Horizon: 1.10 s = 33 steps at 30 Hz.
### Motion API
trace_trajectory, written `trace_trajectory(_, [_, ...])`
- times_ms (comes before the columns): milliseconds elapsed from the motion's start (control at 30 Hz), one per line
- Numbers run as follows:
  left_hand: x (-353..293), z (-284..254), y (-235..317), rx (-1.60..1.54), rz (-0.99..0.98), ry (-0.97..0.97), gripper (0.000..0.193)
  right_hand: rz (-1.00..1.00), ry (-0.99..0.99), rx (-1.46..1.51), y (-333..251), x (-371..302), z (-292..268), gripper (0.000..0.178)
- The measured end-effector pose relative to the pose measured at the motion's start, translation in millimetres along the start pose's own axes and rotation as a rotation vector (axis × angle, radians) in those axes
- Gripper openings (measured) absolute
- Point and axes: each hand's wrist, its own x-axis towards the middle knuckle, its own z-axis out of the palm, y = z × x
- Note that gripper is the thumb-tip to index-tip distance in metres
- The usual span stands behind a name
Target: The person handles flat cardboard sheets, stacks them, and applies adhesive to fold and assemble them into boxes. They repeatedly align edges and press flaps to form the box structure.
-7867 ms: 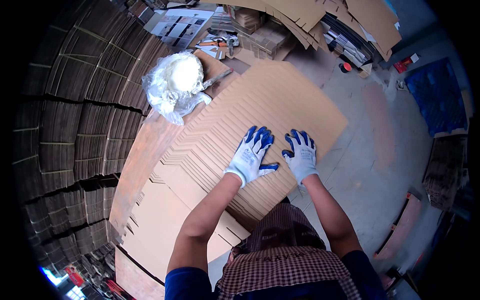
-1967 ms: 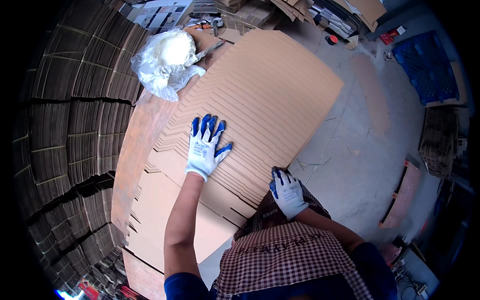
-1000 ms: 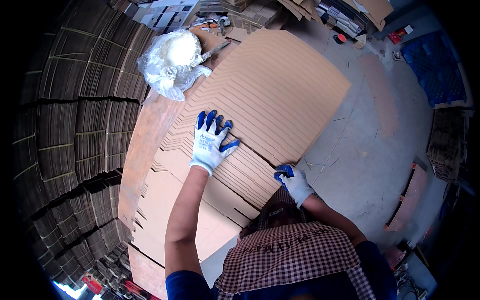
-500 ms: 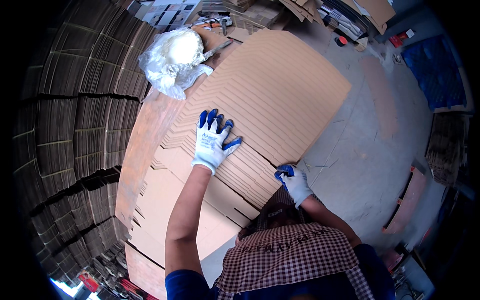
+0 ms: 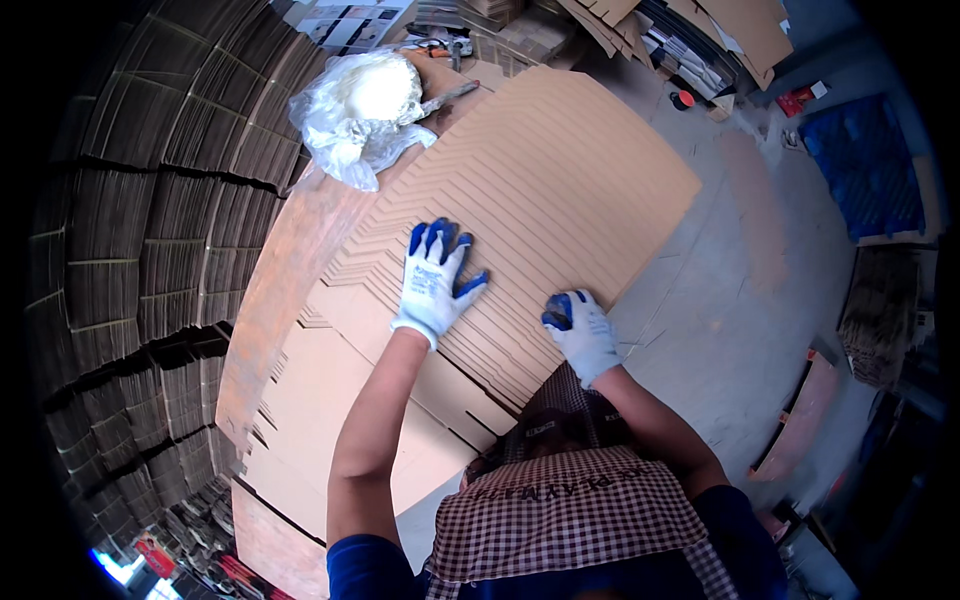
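A fanned row of overlapping brown cardboard sheets [image 5: 570,170] slants across the work surface before me. My left hand [image 5: 432,285], in a white glove with blue coated fingers, lies flat on the stepped edges of the sheets, fingers spread. My right hand [image 5: 585,335], gloved the same way, is at the near right edge of the row. Its fingers are curled in against the cardboard, and whatever may be inside them is hidden. Below my left hand, larger flat cardboard [image 5: 320,400] with cut slots lies under the row.
A clear plastic bag [image 5: 365,120] with something white inside sits on the wooden board [image 5: 275,290] beyond the sheets, with a stick-like tool [image 5: 450,97] beside it. Tall bundled cardboard stacks [image 5: 165,220] line the left. A red-topped container [image 5: 682,100] stands on the floor.
My right hand has moved up slightly onto the sheets' edge, and the dark gap beside it has closed. My left hand stays spread in nearly the same place on the cardboard.
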Motion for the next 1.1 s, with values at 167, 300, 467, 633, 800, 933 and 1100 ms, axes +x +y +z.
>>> trace_trajectory(167, [-31.1, -9.2, 43.7, 0.012, 0.145, -0.251, 0.09, 0.02, -0.115, -0.132, -23.0, 26.6, 16.9, 0.038])
trace_trajectory(300, [-44.4, -7.2, 45.4, 0.022, 0.105, -0.312, 0.096, 0.061, -0.178, -0.165, -27.3, 29.5, 15.4, 0.039])
trace_trajectory(467, [-45.1, -9.0, 46.2, 0.006, 0.085, -0.306, 0.094, 0.086, -0.182, -0.184, -32.7, 30.5, 9.6, 0.039])
trace_trajectory(633, [-51.2, -7.9, 42.7, 0.024, 0.084, -0.306, 0.095, 0.08, -0.158, -0.167, -28.4, 30.1, 13.0, 0.038])
trace_trajectory(800, [-54.5, -5.3, 41.8, 0.024, 0.104, -0.282, 0.096, 0.091, -0.177, -0.162, -30.7, 31.3, 12.6, 0.037])
trace_trajectory(933, [-53.7, -4.2, 42.8, 0.015, 0.113, -0.274, 0.097, 0.086, -0.192, -0.179, -30.5, 32.3, 8.6, 0.038])
trace_trajectory(1100, [-51.8, -3.3, 44.6, 0.007, 0.12, -0.275, 0.096, 0.077, -0.197, -0.18, -25.7, 35.0, 9.7, 0.041])
